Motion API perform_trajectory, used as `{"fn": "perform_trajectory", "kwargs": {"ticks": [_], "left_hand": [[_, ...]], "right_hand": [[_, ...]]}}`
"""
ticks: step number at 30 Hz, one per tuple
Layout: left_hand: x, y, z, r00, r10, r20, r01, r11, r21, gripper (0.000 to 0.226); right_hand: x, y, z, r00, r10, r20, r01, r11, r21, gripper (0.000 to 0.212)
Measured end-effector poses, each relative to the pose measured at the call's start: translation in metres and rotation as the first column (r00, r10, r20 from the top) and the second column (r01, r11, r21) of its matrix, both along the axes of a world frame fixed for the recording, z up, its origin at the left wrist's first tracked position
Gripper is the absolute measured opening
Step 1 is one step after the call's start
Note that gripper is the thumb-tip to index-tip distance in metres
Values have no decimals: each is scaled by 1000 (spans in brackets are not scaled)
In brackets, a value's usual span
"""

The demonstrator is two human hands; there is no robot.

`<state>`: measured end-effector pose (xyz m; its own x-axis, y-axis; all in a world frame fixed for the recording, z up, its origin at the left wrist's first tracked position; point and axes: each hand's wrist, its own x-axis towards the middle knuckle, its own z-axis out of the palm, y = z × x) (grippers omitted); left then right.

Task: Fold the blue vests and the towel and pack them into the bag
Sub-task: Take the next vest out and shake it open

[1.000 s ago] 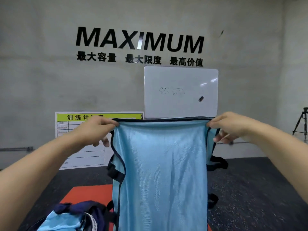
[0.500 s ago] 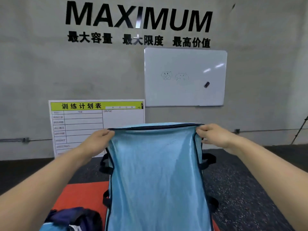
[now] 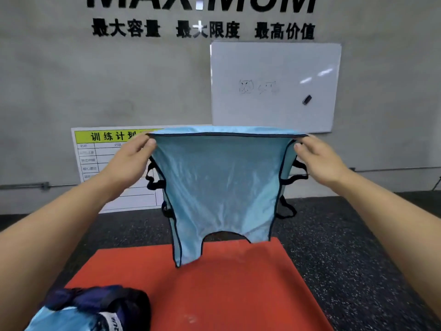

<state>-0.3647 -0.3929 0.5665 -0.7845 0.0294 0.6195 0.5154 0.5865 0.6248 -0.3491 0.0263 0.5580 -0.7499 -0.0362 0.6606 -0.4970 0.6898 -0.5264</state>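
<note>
Two bare forearms reach into view from the lower corners, with no sleeve showing on either one. The left hand (image 3: 130, 158) and the right hand (image 3: 321, 161) are both ungloved, and the wrists and the visible fingers carry neither watch, band nor ring. The nails are short and unpainted

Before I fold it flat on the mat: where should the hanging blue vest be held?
By the two corners of its straight hemmed edge, as now: left hand and right hand pinch them from the outer sides. The blue vest then hangs flat, shoulder straps down, over the red mat.
</note>
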Motion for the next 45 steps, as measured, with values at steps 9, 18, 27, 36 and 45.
{"fn": "perform_trajectory", "kwargs": {"ticks": [9,18,27,36,45], "left_hand": [[89,-7,-57,995,-99,-27,94,986,-140,30],[233,-39,-219,953,-242,181,276,942,-194,33],[319,-60,-373,846,-178,502,295,941,-163,50],[324,-63,-382,790,-128,600,265,953,-146,29],[286,-55,-351,784,-206,586,240,971,21,64]], "right_hand": [[89,29,-59,987,45,152,-53,998,43,34],[228,32,-223,922,141,361,-223,955,194,35],[300,32,-366,779,79,622,-317,906,282,27],[316,26,-361,707,35,706,-271,936,225,6],[281,17,-316,472,312,824,-363,921,-141,32]]}}
